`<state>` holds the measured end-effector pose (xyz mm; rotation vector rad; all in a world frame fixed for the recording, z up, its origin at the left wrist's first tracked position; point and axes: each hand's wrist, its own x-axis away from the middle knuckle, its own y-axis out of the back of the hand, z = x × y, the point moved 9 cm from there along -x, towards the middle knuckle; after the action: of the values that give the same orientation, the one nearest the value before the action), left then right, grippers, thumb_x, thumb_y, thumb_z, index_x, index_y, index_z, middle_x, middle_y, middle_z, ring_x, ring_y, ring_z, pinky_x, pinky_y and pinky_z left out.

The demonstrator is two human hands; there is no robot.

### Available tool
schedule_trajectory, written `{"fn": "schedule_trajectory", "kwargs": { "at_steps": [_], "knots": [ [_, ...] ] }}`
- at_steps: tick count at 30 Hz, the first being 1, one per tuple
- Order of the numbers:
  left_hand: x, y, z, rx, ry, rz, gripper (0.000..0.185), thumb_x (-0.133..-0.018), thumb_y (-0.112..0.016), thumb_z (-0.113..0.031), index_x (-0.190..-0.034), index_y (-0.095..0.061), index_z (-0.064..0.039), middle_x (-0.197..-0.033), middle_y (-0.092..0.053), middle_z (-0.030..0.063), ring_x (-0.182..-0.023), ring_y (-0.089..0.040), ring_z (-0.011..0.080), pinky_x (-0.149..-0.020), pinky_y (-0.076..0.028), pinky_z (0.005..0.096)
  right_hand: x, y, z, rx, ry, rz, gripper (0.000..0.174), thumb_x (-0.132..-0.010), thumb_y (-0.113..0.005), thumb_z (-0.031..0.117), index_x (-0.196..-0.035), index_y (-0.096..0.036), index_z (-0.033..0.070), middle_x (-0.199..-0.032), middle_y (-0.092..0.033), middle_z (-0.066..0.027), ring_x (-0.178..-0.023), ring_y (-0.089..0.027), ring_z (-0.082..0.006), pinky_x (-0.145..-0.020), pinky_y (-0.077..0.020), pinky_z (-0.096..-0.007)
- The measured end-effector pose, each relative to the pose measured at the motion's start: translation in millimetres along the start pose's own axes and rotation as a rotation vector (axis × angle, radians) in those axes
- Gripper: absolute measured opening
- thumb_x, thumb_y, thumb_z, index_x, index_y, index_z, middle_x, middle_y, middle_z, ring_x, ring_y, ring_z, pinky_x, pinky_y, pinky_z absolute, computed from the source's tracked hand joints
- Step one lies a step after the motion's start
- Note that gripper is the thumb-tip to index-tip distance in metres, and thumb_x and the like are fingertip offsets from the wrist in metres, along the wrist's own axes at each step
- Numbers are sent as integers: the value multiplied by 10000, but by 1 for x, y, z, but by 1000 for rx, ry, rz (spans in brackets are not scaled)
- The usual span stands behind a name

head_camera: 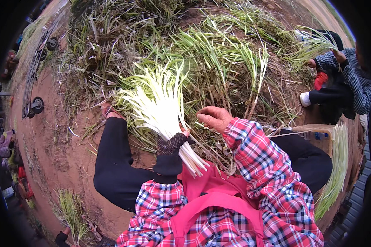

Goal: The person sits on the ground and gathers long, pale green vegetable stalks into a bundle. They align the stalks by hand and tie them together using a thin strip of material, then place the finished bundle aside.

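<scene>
My left hand (174, 140), in a dark fingerless glove with dots, is closed round a thick bunch of long pale stalks (160, 105), perhaps garlic shoots or chives. Their white ends point down toward my pink apron (216, 188), and their yellow-green tips fan out up and to the left. My bare right hand (215, 117) hovers to the right of the bunch with its fingers curled; nothing plainly shows in it. Beyond both hands, green stalks (204, 52) with brown lower ends lie on a heap of leaves.
Dry and green plant litter (111, 46) covers the ground ahead. A wooden stand (312, 127) at the right is beside a long bundle of pale stalks (335, 173). At upper right a person (343, 77) holds stalks. A wheeled metal frame (34, 77) is at left; another person's hand (67, 231) is at lower left.
</scene>
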<state>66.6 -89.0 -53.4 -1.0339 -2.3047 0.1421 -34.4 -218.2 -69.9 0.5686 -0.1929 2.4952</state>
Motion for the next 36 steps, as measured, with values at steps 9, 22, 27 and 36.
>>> {"fn": "schedule_trajectory", "kwargs": {
  "at_steps": [9, 22, 27, 36],
  "knots": [
    [-3, 2, 6, 116, 20, 19, 298, -675, -686, -70, -925, -528, -36, -783, -533, 9, -686, -517, 112, -620, -424, 231, -20, -59, -15, -840, -234, 98, 95, -803, -632, 117, -821, -551, 70, -649, -560, -11, -512, -500, -80, -424, -378, -200],
    [-1, -3, 18, 85, 132, 90, 314, -688, -687, -97, -945, -520, -30, -752, -531, 30, -614, -526, 127, -568, -453, 249, -16, -42, -18, -618, -156, 38, 56, -807, -611, 79, -818, -558, 69, -688, -569, 2, -553, -554, -80, -501, -472, -205],
    [2, -7, 20, 95, 148, 77, 316, -684, -684, -96, -949, -521, -41, -740, -524, 30, -602, -529, 137, -543, -459, 257, -18, -22, -4, -29, 263, -127, 58, -810, -590, 65, -820, -540, 37, -692, -555, -19, -579, -545, -91, -546, -465, -224],
    [4, -5, 15, 104, 182, 38, 297, -684, -685, -144, -915, -530, -40, -725, -518, 16, -610, -534, 132, -531, -463, 271, 4, 27, -51, 63, -183, -234, 379, -907, -449, 288, -1165, -443, 10, -795, -593, -71, -647, -556, -103, -584, -466, -245]
  ]
}}
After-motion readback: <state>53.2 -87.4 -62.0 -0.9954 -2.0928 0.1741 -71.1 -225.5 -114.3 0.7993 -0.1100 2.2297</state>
